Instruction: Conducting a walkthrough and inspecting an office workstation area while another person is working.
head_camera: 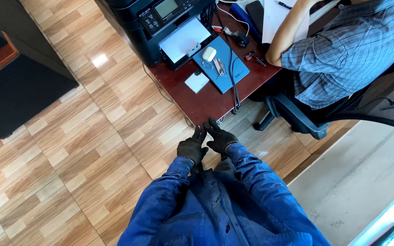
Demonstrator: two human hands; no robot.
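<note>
Seen from above, the person's two hands meet in front of their body, both in dark work gloves and coming out of blue jacket sleeves. The left hand [192, 146] and the right hand [220, 137] lie against each other, the fingers [199, 133] straight, held together and pointing toward the table [206, 101]; they hold nothing, and whether they touch the table's near corner cannot be told. That reddish-brown table stands just ahead of the hands over a floor of wood-look tiles [92, 136]. On it lies a blue folder [228, 66], with a small white case [209, 53] and a bunch of keys [218, 66] on top, and a white card [197, 82] just beside its left edge. A black cable [235, 93] runs across the folder and over the table's front edge. Behind the folder sits a black printer [153, 23] with a white sheet [184, 38] in its tray. To the right another person in a checked shirt [343, 50] sits on a black office chair [379, 102], one bare arm on the table. A dark cabinet [14, 86] stands well apart at the left.
</note>
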